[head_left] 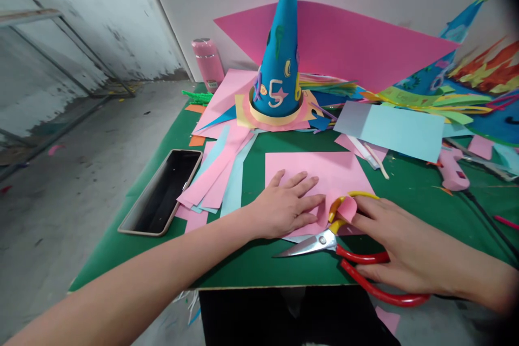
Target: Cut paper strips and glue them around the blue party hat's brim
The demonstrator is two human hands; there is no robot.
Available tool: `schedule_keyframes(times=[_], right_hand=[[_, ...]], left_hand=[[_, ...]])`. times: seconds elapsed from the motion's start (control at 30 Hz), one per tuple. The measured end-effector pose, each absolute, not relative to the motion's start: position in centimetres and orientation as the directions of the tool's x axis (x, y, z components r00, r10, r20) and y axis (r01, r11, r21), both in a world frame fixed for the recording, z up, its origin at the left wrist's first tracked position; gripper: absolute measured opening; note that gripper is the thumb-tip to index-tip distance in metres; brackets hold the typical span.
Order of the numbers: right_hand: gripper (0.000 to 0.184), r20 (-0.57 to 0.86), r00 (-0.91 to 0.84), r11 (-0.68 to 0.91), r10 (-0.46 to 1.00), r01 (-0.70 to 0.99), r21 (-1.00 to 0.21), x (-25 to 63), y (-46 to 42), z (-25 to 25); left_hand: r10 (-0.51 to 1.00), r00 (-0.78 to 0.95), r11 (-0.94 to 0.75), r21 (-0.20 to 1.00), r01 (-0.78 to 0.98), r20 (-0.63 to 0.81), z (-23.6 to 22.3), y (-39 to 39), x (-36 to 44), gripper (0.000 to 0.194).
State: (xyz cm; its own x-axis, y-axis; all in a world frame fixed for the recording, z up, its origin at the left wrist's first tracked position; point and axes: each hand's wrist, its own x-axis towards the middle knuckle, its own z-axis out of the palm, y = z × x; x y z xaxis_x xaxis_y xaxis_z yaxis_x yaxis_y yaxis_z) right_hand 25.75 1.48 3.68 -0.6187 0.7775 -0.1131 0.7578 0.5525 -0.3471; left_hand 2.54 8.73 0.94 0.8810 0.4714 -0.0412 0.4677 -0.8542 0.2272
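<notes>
My left hand (284, 205) lies flat with spread fingers on a pink paper sheet (316, 165) near the table's front edge. In my right hand (409, 243) is a pair of scissors (323, 239) with red and yellow handles. The metal blades point left, below my left fingers, and look closed. A curled pink paper piece (346, 208) sticks up at the yellow handle by my right fingertips. Whether my right fingers also pinch it, I cannot make out. A blue cone hat (279, 59), decorated with a 5 and small shapes, stands behind the sheet.
A phone (162, 189) and pink and light-blue paper strips (214, 178) lie to the left. Behind stand a pink bottle (208, 65) and a large magenta sheet (344, 43). Rightward are a light-blue sheet (405, 130), a pink glue gun (453, 167) and another blue cone (466, 21).
</notes>
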Motion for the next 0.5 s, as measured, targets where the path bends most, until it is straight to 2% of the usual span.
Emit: schedule_keyframes(times=[0.3,0.5], right_hand=[[0.049,-0.058,-0.645,0.577,0.762,0.716,-0.393,24.8,1.8,3.3],[0.042,-0.087,-0.676,0.579,0.732,0.684,-0.443,23.8,1.9,3.7]], left_hand=[[0.459,0.887,-0.856,0.239,0.458,-0.056,1.0,8.9,2.5,0.037],[0.479,0.876,-0.84,0.255,0.478,-0.066,1.0,8.8,2.5,0.042]])
